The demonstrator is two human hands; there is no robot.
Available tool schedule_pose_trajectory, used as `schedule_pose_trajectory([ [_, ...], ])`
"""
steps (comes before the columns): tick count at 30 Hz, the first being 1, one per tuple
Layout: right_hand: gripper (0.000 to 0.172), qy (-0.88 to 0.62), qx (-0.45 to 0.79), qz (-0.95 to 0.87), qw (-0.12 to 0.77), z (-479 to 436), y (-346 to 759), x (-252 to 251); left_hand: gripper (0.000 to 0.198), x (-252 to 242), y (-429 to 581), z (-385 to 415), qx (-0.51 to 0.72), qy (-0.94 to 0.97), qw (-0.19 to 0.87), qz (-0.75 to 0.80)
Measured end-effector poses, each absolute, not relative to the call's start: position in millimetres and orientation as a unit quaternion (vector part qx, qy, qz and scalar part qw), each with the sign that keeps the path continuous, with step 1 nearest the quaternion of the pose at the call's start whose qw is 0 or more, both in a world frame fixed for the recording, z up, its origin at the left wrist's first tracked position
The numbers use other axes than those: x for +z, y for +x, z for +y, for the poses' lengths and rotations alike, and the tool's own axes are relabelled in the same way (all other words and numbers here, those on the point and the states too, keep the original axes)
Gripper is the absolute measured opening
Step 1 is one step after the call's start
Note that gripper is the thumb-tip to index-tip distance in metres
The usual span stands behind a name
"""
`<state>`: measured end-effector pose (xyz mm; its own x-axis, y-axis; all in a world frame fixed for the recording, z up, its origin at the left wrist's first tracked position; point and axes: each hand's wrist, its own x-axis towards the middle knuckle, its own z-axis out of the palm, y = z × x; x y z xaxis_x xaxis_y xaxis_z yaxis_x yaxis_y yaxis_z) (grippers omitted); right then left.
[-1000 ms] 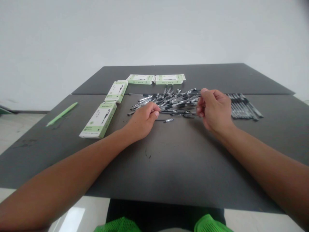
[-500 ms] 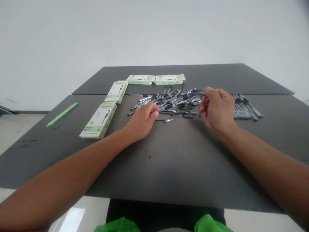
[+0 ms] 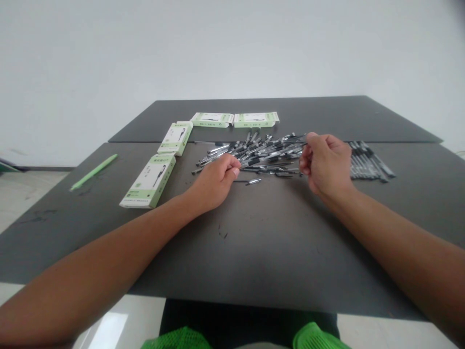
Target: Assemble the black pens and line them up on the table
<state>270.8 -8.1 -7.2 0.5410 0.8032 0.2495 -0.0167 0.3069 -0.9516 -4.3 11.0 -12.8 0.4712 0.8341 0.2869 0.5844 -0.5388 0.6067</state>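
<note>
A loose pile of clear-barrelled pens with black grips (image 3: pixel 269 150) lies across the middle of the table, pointing many ways. At the pile's near left side, my left hand (image 3: pixel 216 179) is closed, thumb against forefinger, on a pen whose far part merges with the pile. My right hand (image 3: pixel 327 162) is at the pile's right end, its fingers curled in a pinch around a thin dark pen end. How much of that pen is inside the hand is hidden. One pen with a shiny tip (image 3: pixel 253 182) lies just in front of the pile.
Right of my right hand, several pens lie side by side in a row (image 3: pixel 370 162). Green-and-white pen boxes (image 3: pixel 150 179) line the left and back of the pile. A light green pen (image 3: pixel 94 172) lies far left on the dark table (image 3: pixel 269 252).
My right hand has shifted very slightly to the left. My left hand, the pile and the boxes look the same.
</note>
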Motion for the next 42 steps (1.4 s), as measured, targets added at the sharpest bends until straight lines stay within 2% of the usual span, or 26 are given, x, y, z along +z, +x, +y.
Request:
schedule_pose_trajectory([
  [42, 0.037, -0.511, 0.300, -0.450, 0.668, -18, 261, -9, 0.017, -11, -1, 9, 0.278, 0.828, 0.218, 0.436],
])
